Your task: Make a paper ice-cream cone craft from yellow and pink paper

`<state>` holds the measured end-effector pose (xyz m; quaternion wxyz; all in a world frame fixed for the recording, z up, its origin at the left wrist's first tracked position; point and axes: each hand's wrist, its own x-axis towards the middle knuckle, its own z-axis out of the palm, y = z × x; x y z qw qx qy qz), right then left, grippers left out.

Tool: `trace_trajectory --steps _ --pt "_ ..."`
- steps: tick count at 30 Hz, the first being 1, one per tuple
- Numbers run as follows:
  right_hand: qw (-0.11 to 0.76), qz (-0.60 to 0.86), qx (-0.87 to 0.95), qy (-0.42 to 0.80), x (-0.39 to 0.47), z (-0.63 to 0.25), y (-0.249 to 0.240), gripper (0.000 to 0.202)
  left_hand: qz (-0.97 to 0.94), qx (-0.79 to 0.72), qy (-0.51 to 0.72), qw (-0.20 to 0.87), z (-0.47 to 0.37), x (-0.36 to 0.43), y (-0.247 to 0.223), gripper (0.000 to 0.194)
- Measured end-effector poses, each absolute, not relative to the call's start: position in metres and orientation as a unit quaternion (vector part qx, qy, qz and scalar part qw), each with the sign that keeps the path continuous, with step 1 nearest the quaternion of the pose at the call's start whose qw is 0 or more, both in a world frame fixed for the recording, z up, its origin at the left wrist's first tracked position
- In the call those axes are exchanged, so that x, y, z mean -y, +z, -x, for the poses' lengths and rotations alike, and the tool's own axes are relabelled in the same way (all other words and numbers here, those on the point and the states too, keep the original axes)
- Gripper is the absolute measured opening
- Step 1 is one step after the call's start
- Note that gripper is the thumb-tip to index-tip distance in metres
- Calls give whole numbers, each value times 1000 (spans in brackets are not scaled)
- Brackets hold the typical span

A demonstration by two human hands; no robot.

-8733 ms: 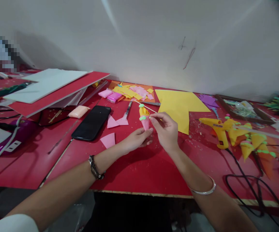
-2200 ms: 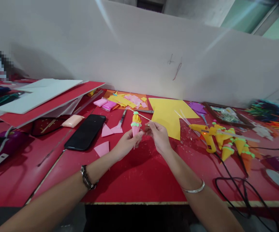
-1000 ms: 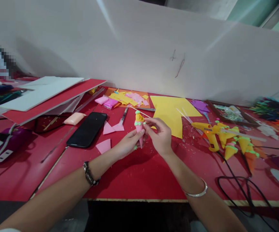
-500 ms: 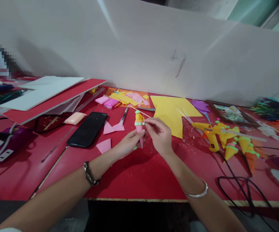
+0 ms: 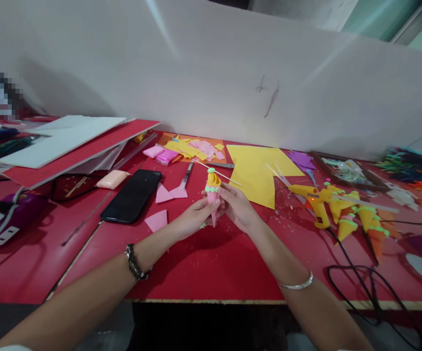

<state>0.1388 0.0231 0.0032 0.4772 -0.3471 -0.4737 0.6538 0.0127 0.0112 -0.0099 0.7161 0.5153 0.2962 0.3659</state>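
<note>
Upright over the middle of the red table [image 5: 211, 273] is a small craft ice cream cone [image 5: 213, 192]. Its pink cone carries a yellow swirl, a row of light green balls round the rim and a green ball on top. My left hand [image 5: 196, 217] is closed round the pink cone, thumb in front. The fingers of my right hand [image 5: 238, 204] are closed against the cone's right side, just under the green balls. A bit of green shows below my left fingers. Pink paper pieces [image 5: 156, 222] lie left of my left hand.
A black phone [image 5: 132, 196] and a wrapped pale block [image 5: 112, 179] lie to the left. Yellow sheet [image 5: 256, 170] lies behind my right hand. At right are a yellow glue gun [image 5: 316, 202], finished yellow cones [image 5: 347, 226] and a looped black cable [image 5: 371, 287].
My right fingers have moved from a green ball at the rim down onto the cone's side. The cone has turned slightly and shifted a little to the right.
</note>
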Motion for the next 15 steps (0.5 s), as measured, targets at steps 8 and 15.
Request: trace_trajectory --steps 8,15 --pt "488 340 462 657 -24 -139 1 25 -500 -294 364 729 -13 -11 -9 36" --pt "478 353 466 655 -25 -137 -2 25 -493 -338 355 719 -13 -12 -11 38"
